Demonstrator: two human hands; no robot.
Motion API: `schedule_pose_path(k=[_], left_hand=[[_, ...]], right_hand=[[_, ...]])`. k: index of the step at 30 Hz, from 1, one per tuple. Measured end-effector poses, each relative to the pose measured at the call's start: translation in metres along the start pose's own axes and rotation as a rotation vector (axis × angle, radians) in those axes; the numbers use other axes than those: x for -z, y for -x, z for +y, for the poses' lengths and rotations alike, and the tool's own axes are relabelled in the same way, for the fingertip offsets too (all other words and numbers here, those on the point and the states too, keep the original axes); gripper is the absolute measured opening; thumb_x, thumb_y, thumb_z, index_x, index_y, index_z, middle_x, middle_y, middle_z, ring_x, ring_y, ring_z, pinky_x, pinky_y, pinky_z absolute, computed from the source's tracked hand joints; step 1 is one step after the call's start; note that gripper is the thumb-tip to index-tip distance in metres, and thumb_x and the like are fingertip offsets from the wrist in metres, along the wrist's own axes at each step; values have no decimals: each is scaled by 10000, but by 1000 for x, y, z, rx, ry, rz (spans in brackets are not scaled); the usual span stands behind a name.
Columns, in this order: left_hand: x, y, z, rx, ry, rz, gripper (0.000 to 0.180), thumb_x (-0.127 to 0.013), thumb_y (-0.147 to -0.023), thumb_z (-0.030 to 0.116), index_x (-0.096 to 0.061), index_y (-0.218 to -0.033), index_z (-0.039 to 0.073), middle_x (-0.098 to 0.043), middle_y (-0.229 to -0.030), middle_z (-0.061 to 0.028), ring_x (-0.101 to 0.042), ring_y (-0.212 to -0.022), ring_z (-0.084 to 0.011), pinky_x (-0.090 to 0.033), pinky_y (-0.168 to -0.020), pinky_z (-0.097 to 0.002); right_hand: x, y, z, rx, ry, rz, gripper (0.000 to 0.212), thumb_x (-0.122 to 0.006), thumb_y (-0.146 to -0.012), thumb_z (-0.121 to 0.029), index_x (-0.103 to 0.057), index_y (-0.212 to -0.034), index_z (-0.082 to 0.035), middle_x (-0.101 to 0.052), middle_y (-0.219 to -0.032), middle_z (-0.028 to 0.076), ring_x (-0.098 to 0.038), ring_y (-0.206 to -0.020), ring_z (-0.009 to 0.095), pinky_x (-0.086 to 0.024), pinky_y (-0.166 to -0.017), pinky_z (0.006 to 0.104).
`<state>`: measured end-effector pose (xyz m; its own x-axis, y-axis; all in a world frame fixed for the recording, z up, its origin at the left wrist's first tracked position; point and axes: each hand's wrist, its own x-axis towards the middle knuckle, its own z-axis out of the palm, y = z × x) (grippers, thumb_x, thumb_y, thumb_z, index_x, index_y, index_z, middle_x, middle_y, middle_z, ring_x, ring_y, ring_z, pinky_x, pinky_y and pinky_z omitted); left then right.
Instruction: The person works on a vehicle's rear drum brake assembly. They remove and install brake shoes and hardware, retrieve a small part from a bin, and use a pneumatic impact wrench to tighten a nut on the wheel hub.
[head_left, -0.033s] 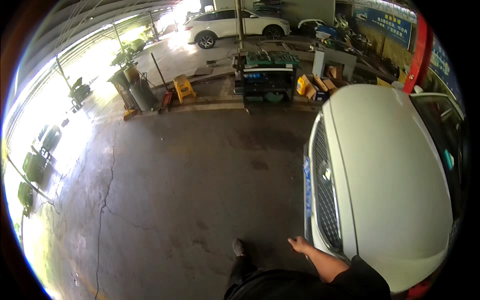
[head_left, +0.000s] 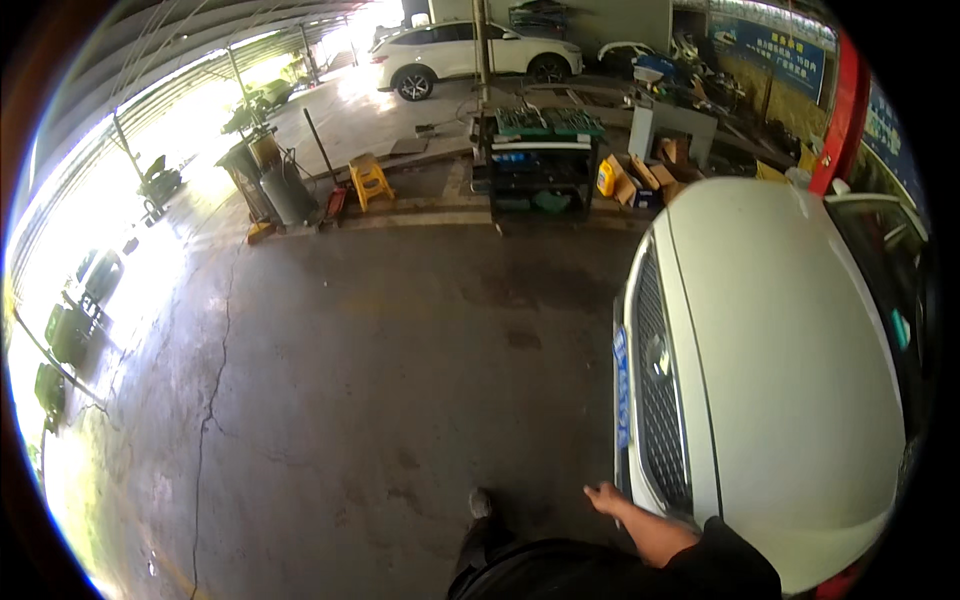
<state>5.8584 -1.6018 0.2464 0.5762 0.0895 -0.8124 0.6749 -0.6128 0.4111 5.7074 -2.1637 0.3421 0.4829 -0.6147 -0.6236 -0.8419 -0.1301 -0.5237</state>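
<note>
My right hand hangs low beside the front bumper of a white car. One digit points out to the left, apart from the rest of the hand, and I see nothing held in it. Whether the hand touches the bumper, I cannot tell. The car's dark mesh grille and blue licence plate lie just ahead of the hand. My left hand is out of view. Below me one shoe shows on the dark concrete floor.
A black tool cart with green trays stands ahead. Left of it are a yellow stool, a red floor jack and a grey drum. Cardboard boxes sit to its right. A red lift post rises beside the car; another white car is farther back.
The view has shifted slightly, so the car and the cart sit a little lower and farther right. My right hand shows slightly lower and to the right.
</note>
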Motion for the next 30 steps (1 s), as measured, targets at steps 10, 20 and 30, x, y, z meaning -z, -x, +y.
schedule_pose_path(k=[10,20,30], left_hand=[[56,-229,486,-422,13,159,249,-585,-824,168,-630,-843,-76,-628,-679,-101,-573,-568,-167,-464,-536,-315],[-35,-343,807,-215,-82,-75,251,-637,-834,191,-636,-921,-44,-657,-729,-84,-611,-591,-160,-471,-506,-297],[-26,-546,938,170,241,-389,248,-486,-817,284,-579,-968,112,-555,-907,-84,-550,-851,-271,-413,-501,-387]], right_hand=[[32,-180,-80,-589,-320,-23,463,-635,-834,-312,-603,-1089,74,-658,-1007,211,-663,-892,317,-515,-744,412],[101,-471,-272,-435,212,-354,513,-538,-893,-397,-553,-1199,14,-600,-1172,196,-584,-1059,336,-465,-868,408],[304,-794,-683,-78,-278,288,378,-522,-936,-318,-603,-1035,38,-664,-810,134,-653,-727,252,-488,-699,408]])
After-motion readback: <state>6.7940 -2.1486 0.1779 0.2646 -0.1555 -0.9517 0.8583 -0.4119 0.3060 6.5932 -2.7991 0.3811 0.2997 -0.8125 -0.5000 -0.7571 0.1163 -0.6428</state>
